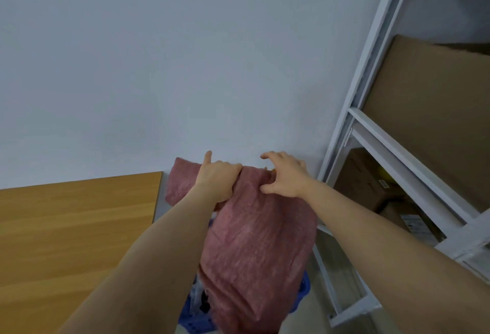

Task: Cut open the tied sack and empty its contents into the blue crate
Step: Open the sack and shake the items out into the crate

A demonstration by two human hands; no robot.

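From my feed the biggest thing is the pale wall [159, 55], filling most of the view. Right side: white metal shelving [376, 132] with cardboard boxes [434, 126] on its levels. Lower left: wooden tabletop [74, 227], its corner near the wall.

Centre: the pink sack [254, 240] is held up, hanging downward, its lower end over the blue crate [302, 291]. Only scraps of the crate show, either side of the sack near the bottom edge. I can see something pale and dark in the crate at the sack's left lower edge, can't tell what.

Left hand [218, 182] grips a bunch of sack fabric at the top, fingers curled round it, index finger sticking up. Right hand [285, 177] is on the top right of the sack, thumb pressing the cloth, fingers arched over the upper edge; looks like a pinch on the fabric.
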